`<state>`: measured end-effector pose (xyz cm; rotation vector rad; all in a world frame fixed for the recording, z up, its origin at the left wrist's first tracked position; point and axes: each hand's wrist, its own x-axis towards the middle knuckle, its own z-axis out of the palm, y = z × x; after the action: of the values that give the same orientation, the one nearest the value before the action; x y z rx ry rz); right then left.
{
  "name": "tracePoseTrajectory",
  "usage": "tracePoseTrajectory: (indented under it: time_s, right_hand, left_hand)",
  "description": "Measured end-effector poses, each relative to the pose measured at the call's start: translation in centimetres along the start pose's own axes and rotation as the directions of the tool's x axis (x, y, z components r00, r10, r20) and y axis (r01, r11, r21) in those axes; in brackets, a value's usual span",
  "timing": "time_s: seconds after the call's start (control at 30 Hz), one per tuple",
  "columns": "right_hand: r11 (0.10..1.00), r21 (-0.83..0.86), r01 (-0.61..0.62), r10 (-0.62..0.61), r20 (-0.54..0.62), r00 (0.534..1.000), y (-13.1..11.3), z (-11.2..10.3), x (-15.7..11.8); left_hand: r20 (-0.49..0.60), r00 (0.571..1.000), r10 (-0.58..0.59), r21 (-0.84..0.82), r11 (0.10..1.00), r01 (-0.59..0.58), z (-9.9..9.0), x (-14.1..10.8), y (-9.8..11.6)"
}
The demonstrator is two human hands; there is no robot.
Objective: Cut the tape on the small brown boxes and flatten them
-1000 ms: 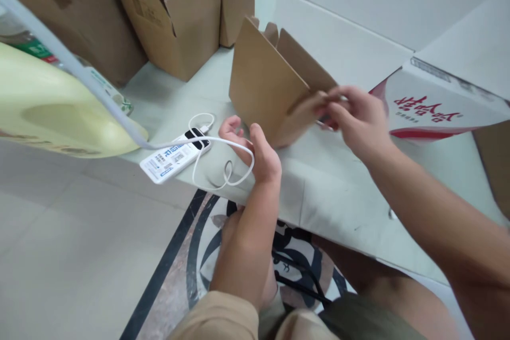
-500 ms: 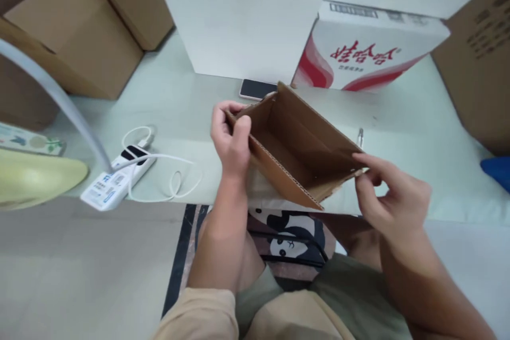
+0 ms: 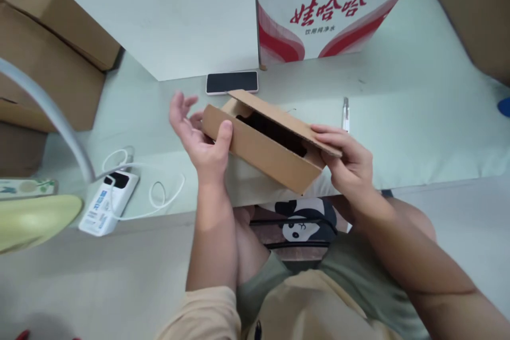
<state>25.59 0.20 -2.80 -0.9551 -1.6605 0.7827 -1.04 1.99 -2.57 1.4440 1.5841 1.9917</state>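
Observation:
A small brown cardboard box [image 3: 271, 156] is held tilted above the table's front edge. Its long lid flap [image 3: 274, 117] leans over the opening, leaving a dark gap. My left hand [image 3: 203, 135] supports the left end, thumb on the front wall, a finger behind, and its other fingers raised off the cardboard. With thumb below and fingers on top, my right hand [image 3: 350, 162] pinches the flap's right corner. The box's contents, if any, are lost in shadow. Behind my right hand lies a utility knife [image 3: 346, 115].
A phone [image 3: 232, 83] lies before a large white box [image 3: 171, 21] and a red-and-white water carton [image 3: 319, 26]. At left are brown cartons [image 3: 48, 69], a white power bank [image 3: 109, 202] with a cable, and a yellow-green lamp [image 3: 37, 218] on a grey curved arm.
The box's long flap has folded over its opening, and the box has turned to show its front wall. My right hand moved left and up; my left-hand fingers loosened. The view shifted.

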Motion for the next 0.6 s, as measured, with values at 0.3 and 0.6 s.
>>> tracePoseTrajectory:
  time_s: [0.3, 0.6]
  right_hand:
    - [0.99, 0.101, 0.101, -0.104, 0.025, 0.994, 0.6, 0.8, -0.9]
    - [0.991, -0.075, -0.111, 0.1, -0.141, 0.985, 0.5, -1.8, 0.4]
  left_hand:
    - [0.129, 0.991, -0.034, 0.1, 0.995, 0.021, 0.0, -0.4, -0.1]
    - [0.036, 0.996, -0.084, 0.084, 0.993, 0.08, -1.3, 1.2, -2.1]
